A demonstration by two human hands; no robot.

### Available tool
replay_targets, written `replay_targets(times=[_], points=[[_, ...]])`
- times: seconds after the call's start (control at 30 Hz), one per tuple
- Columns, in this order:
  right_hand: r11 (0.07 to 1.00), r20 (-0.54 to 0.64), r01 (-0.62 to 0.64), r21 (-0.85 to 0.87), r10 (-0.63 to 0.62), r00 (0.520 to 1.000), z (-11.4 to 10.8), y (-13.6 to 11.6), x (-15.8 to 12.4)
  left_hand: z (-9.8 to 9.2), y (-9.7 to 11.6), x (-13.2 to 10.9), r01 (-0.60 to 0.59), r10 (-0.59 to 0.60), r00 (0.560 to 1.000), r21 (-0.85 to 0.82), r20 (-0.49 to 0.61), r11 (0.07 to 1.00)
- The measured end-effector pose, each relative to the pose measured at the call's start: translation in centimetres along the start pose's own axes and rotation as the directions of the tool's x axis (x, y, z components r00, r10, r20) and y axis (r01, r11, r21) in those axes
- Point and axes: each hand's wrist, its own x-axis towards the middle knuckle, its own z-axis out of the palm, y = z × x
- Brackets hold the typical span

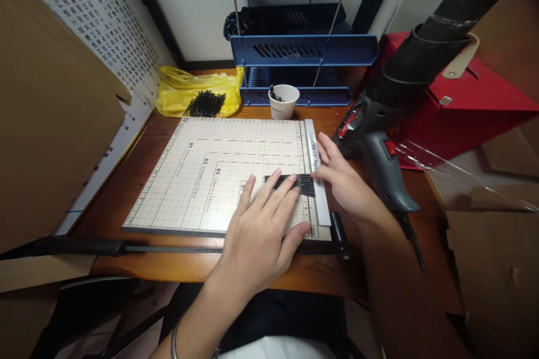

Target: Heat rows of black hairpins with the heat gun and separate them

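Observation:
A paper cutter board with printed size lines lies on the wooden table. Several thin black strips lie side by side on its right part, their right ends at the metal edge bar. My left hand rests flat with spread fingers, its fingertips over the strips' left portion. At the bar, my right hand has its thumb by the strips' right ends and its other fingers beyond the bar. The cutter's long handle extends along the front edge, lowered to the left.
Behind the board are a yellow bag with a black strip pile, a white cup holding black pieces, and a blue rack. A heat gun and red box stand right. Cardboard borders the left.

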Motion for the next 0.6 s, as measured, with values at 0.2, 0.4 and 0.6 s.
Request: replay_targets(times=[0.2,0.4,0.6], points=[[0.998,-0.021,-0.028,-0.055,0.027,0.999,0.0,0.2,0.2,0.1,-0.1,0.8,0.041,-0.049,0.996,0.114,0.072,0.993],[0.997,-0.016,-0.011,-0.075,0.01,1.0,-0.1,0.3,0.3,0.5,0.0,2.1,0.029,-0.052,0.986,0.146,0.158,0.989],[0.999,-0.03,-0.025,-0.038,0.024,0.999,0.0,0.4,0.4,1.2,0.3,2.9,0.032,-0.058,0.973,0.119,0.222,0.992]])
